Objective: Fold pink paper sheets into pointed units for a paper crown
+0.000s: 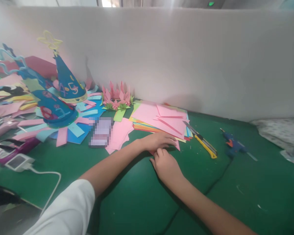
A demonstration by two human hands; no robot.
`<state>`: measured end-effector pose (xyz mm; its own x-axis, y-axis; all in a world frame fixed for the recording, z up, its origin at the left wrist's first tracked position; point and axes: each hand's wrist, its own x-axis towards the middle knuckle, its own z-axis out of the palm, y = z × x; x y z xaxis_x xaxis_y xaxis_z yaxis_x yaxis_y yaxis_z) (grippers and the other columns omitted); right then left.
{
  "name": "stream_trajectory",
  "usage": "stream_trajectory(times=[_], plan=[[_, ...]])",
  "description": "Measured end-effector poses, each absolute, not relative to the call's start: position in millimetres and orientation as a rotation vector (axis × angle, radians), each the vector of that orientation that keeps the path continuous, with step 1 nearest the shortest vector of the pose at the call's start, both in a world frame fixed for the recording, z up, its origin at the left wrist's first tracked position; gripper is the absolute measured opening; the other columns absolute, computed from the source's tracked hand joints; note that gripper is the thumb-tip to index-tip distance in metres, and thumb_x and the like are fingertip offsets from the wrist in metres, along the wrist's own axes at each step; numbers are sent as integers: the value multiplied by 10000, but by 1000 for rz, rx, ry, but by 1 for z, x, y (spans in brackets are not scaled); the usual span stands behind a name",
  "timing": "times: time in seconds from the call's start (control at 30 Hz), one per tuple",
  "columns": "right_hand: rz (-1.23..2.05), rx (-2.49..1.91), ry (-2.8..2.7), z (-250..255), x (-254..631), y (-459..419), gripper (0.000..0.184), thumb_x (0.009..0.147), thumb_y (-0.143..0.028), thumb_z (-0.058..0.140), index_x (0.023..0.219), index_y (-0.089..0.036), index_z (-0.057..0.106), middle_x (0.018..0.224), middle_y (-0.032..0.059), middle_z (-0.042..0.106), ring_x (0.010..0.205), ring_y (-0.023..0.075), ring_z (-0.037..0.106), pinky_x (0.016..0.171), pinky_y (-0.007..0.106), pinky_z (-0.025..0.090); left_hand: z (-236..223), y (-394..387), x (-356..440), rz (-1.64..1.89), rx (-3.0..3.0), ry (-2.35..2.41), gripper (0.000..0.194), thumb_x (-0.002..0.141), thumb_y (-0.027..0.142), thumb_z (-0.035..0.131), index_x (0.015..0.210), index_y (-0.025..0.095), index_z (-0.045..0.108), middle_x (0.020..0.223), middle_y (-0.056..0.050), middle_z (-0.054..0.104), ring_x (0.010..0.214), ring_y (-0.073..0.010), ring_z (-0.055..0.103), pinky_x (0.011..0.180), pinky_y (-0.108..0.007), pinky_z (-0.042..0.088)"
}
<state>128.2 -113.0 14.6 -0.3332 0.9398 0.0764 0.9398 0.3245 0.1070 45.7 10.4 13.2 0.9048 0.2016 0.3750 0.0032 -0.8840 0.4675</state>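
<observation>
My left hand (159, 141) reaches across a piece of pink paper (178, 146), its fingers bent over it and pressing it toward the table. Most of that paper is hidden under my hands; a pointed corner sticks out past the left fingertips. Close below, my right hand (168, 165) is closed, its fingertips pinching the near edge of the same paper. Just beyond the hands lies a stack of coloured paper sheets (147, 112), pink on top. Smaller pink sheets (121, 133) lie left of it.
A yellow utility knife (205, 146) lies right of the stack, with a blue glue gun (235, 145) and its cord farther right. A pink paper crown (116, 96), a phone (101, 132) and blue cone hats (68, 80) stand or lie left on the green table (129, 202). A white partition (186, 58) rises behind.
</observation>
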Motion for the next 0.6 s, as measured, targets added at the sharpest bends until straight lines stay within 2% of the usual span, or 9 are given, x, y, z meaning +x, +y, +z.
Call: stream_trajectory(times=[0.13, 0.27, 0.37, 0.43, 0.6], plan=[[-227, -1829, -2601, 17, 128, -114, 186, 892, -241, 510, 925, -89, 613, 850, 129, 577, 817, 237, 557, 656, 314, 442, 11, 23, 71, 428, 2725, -52, 328, 895, 167, 503, 1220, 177, 550, 1288, -81, 552, 1145, -172, 522, 969, -282, 369], [-217, -1790, -2629, 21, 128, -114, 200, 883, -225, 516, 962, -77, 625, 888, 142, 587, 831, 258, 567, 621, 326, 454, 13, 20, 86, 363, 2864, -4, 266, 920, 193, 462, 1141, 160, 607, 1181, -92, 607, 1040, -175, 557, 875, -262, 408], [-224, -1801, -2586, 24, 132, -116, 218, 873, -245, 532, 998, -88, 619, 893, 142, 582, 802, 257, 567, 586, 329, 454, 16, 19, 87, 329, 2920, 36, 252, 898, 137, 467, 1085, 206, 622, 1124, -59, 603, 982, -159, 560, 807, -231, 422], [-263, -1854, -2538, 23, 137, -115, 234, 862, -283, 552, 986, -96, 620, 871, 140, 574, 780, 261, 564, 562, 334, 452, 16, 22, 85, 385, 2898, 98, 304, 865, 82, 469, 1109, 215, 593, 1159, -52, 571, 1019, -155, 541, 833, -233, 421], [-338, -2030, -2408, 20, 157, -102, 303, 858, -366, 560, 938, -82, 627, 903, 166, 574, 784, 265, 569, 579, 340, 463, 16, 33, 80, 610, 2770, 222, 348, 840, 44, 450, 1166, 121, 545, 1164, -128, 560, 1073, -177, 518, 943, -308, 404]])
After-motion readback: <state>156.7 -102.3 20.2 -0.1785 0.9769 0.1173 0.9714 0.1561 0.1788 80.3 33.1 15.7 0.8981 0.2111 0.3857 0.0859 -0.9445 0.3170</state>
